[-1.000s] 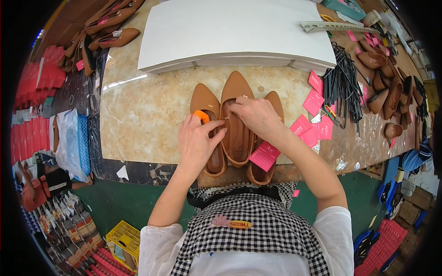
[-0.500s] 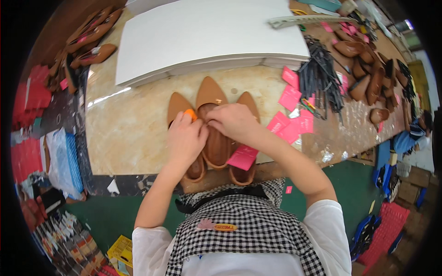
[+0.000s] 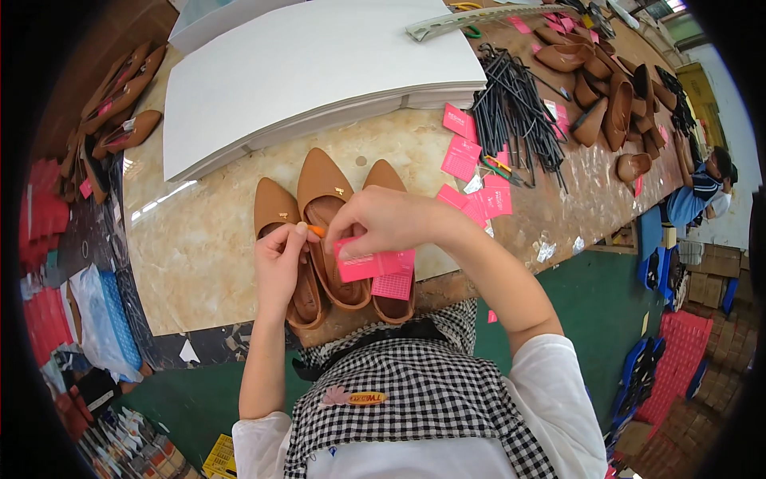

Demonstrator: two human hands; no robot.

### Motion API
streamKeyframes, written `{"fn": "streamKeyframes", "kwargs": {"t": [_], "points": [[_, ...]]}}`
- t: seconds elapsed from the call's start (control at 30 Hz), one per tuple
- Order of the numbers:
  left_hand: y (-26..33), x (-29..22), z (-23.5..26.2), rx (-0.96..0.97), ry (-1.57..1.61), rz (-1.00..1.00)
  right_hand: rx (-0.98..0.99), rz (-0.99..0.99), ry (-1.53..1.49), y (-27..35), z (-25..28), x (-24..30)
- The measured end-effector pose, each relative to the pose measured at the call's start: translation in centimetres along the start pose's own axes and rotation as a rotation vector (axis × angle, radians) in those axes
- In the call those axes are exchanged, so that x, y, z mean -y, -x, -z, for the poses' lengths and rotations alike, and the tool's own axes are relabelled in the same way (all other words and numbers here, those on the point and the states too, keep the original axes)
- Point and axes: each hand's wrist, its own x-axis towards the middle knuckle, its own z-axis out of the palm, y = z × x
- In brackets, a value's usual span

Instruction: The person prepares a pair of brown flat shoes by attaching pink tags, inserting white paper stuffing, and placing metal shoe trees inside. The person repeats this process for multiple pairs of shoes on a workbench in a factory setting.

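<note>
The right hand (image 3: 389, 219) pinches a pink card (image 3: 357, 270) in its fingers, above the middle brown pointed flat (image 3: 321, 172) on the table (image 3: 191, 263); the left hand's (image 3: 276, 262) fingers are narrow beside an orange piece (image 3: 317, 231), their hold unclear; the card looks light, bendable, best taken by an edge, and lies roughly crosswise; the flat, probably supple, suits a heel grip; its long axis points toe-away, leaning left.

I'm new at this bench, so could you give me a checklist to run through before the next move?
1. Left flat, middle flat and right flat side by side: ok.
2. Pink card in right hand: ok.
3. Middle flat's opening uncovered: not ok, right hand and pink card overlap it.
4. Orange piece at left hand, gripped or worn: cannot tell.
5. Right flat's toe ornament: cannot tell, none visible.
</note>
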Motion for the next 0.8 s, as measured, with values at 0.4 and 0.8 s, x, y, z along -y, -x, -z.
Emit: {"fn": "streamKeyframes", "kwargs": {"t": [0.4, 0.8], "points": [[0.7, -0.4, -0.6, -0.015, 0.019, -0.07, -0.418, -0.096, -0.23, 0.1, -4.0, -3.2], [0.7, 1.0, -0.4, 0.004, -0.063, -0.064, -0.541, -0.141, -0.374, -0.7, -5.3, -2.8]]}}
